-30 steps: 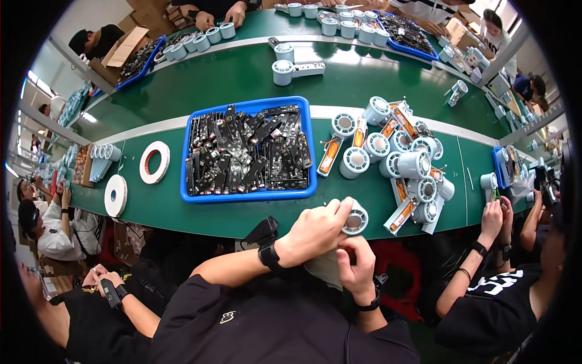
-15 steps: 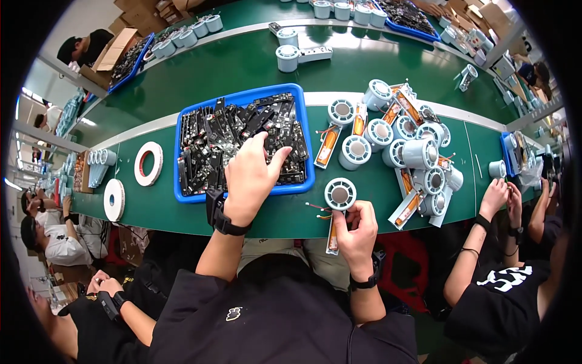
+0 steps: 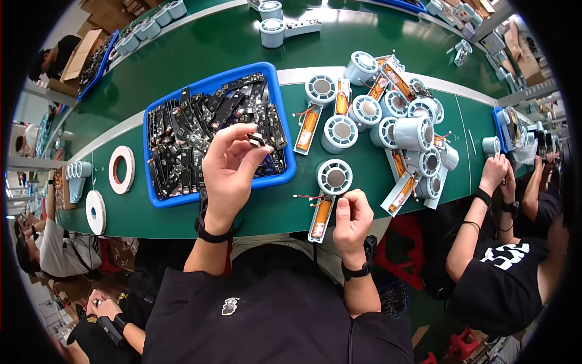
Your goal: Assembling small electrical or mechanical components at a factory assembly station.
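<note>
Black small part (image 3: pixel 256 140) sat pinched in the left hand (image 3: pixel 227 167) above the blue tray (image 3: pixel 280 109), while the right hand (image 3: pixel 350 218) gripped the pale housing (image 3: pixel 327 197).

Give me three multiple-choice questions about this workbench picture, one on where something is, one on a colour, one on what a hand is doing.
1. Where does the left hand hover?
A. over the blue tray
B. over the white rings
C. off the bench

2. What colour is the bench top?
A. grey
B. green
C. brown

3. What state is the left hand in?
A. flat and empty
B. pinching a small black part
C. gripping a spool

Answers:
1 A, the hand is raised above the tray of black parts.
2 B, green shows all around the tray.
3 B, a small black part sits between thumb and fingertips, while the right hand rests by the orange piece.
</note>
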### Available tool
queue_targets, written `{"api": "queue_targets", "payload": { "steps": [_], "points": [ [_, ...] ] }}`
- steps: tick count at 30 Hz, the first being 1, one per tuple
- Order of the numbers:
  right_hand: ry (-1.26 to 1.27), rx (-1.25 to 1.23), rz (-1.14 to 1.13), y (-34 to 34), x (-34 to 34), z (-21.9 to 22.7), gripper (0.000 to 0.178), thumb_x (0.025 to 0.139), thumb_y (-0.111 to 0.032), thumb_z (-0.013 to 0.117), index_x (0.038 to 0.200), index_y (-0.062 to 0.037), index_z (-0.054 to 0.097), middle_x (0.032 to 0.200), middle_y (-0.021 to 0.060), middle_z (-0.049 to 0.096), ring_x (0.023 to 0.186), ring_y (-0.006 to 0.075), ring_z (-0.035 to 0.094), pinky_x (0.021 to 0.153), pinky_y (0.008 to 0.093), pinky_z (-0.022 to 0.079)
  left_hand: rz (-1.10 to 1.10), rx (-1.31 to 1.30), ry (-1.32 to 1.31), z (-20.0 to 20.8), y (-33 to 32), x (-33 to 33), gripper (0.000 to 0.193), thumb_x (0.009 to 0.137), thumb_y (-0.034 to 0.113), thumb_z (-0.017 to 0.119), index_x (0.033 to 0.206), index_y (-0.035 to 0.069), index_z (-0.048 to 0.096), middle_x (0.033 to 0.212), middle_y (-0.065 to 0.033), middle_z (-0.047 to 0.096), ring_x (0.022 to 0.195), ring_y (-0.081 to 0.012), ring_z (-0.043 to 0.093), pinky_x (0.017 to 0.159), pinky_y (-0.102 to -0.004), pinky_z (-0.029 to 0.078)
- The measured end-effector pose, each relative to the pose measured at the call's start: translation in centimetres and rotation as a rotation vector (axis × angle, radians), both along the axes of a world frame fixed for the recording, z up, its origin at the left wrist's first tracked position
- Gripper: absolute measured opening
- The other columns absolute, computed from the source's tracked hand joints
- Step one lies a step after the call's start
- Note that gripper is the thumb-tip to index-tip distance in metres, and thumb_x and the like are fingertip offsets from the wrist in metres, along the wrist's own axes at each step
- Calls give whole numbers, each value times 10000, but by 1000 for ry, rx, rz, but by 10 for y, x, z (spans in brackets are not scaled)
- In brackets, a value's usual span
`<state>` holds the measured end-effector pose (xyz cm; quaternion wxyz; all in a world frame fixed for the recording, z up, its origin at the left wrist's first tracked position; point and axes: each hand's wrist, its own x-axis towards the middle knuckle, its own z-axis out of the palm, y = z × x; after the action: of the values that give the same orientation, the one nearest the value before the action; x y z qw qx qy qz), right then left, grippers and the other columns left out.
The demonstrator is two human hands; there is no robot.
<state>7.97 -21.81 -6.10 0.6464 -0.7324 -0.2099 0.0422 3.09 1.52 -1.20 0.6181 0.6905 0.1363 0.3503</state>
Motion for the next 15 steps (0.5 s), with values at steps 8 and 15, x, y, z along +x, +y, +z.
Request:
{"api": "queue_targets", "payload": {
  "steps": [8,15],
  "points": [
    [-280,-167,194,-6,7,23,196,873,-62,775,1041,-1,693,786,50,547,616,139,504,541,278,392,-421,0,302,15,-28,-16,403,959,-55,653,1359,-32,607,1157,-107,604,879,-122,616,737,-215,486],
    [-499,-280,205,4,8,16,278,778,-13,819,1034,-19,711,795,87,584,598,192,549,526,310,452,-601,278,172,4,-36,-2,381,927,13,706,1304,-14,654,1102,-115,663,880,-155,638,754,-273,515]
  ]
}}
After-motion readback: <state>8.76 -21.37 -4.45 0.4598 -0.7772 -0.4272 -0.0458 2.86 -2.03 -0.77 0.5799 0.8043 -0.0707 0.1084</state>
